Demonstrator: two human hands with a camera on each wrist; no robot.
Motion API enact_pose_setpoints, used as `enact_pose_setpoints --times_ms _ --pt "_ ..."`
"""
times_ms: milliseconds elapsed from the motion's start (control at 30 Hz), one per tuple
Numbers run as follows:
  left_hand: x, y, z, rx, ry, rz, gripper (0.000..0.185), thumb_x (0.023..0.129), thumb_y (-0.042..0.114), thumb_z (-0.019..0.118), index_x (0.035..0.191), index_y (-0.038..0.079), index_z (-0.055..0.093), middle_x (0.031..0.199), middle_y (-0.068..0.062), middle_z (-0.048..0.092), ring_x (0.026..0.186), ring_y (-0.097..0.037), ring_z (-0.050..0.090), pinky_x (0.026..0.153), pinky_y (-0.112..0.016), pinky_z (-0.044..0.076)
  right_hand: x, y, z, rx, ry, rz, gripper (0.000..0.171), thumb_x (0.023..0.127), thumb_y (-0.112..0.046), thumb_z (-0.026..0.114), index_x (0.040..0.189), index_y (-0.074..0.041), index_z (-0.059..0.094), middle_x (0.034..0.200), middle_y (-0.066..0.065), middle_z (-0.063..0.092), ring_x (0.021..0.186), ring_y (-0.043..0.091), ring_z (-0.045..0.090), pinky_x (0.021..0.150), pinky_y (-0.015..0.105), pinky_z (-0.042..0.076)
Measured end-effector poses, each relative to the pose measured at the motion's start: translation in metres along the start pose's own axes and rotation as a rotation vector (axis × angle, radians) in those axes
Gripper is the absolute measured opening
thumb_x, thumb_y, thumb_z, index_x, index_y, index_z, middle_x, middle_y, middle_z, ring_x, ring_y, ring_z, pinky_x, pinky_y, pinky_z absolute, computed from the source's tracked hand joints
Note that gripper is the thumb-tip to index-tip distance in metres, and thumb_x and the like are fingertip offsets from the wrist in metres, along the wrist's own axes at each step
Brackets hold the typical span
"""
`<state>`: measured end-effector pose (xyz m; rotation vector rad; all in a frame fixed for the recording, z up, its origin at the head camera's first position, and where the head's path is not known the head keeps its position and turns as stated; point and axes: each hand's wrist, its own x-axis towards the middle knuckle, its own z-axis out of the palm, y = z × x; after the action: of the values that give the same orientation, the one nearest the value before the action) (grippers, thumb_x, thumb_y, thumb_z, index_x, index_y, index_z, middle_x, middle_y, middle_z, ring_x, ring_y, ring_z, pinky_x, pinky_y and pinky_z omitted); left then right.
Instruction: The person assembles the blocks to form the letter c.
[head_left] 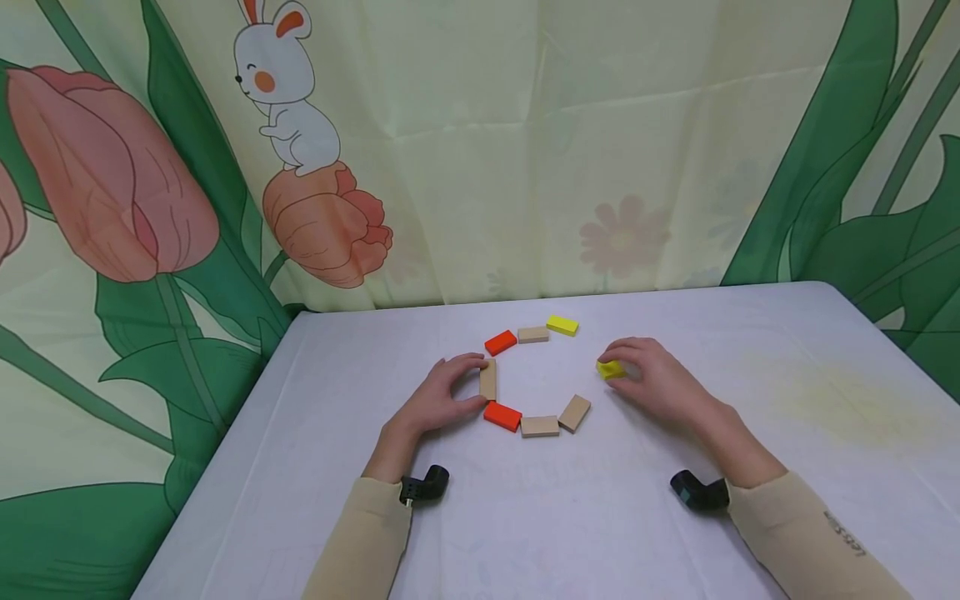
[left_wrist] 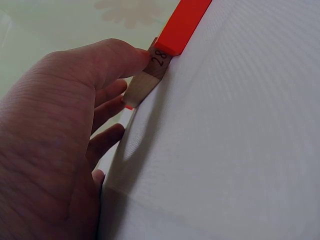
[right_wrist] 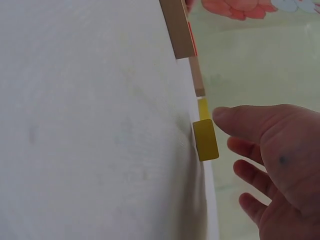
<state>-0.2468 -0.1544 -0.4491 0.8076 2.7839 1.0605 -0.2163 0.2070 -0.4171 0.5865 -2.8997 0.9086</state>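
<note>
A plain wooden block (head_left: 488, 381) stands at the left side of a curved arrangement of blocks on the white-covered table. My left hand (head_left: 444, 395) pinches it end to end, fingers at the far end and thumb at the near one. In the left wrist view, the thumb rests by the end of the wooden block (left_wrist: 142, 89), near a marking like "28". My right hand (head_left: 660, 382) pinches a yellow block (head_left: 610, 369) at the right side. Its thumb is at the corner of the yellow block (right_wrist: 206, 140) in the right wrist view; the index finger is hidden there.
Beyond the left hand lie a red block (head_left: 500, 342), a wooden block (head_left: 533, 334) and another yellow block (head_left: 562, 325). Nearer are a red block (head_left: 502, 417) and two wooden ones. A printed curtain (head_left: 480, 167) hangs behind the table (head_left: 540, 525).
</note>
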Motion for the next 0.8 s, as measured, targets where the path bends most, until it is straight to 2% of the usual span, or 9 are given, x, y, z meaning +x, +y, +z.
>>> enact_pose_setpoints --times_ms 800 --pt "0.0014 0.0005 -0.0006 0.004 -0.005 -0.015 0.054 0.089 0.025 0.074 0.14 0.012 0.058 0.149 -0.005 0.05 0.141 -0.022 0.04 0.122 -0.05 0.01 0.0043 0.0104 0.0007 -0.045 -0.035 0.06 0.029 0.092 -0.003 0.07 0.12 -0.002 0.07 0.131 0.023 0.058 0.128 0.045 0.045 0.109 0.064 0.033"
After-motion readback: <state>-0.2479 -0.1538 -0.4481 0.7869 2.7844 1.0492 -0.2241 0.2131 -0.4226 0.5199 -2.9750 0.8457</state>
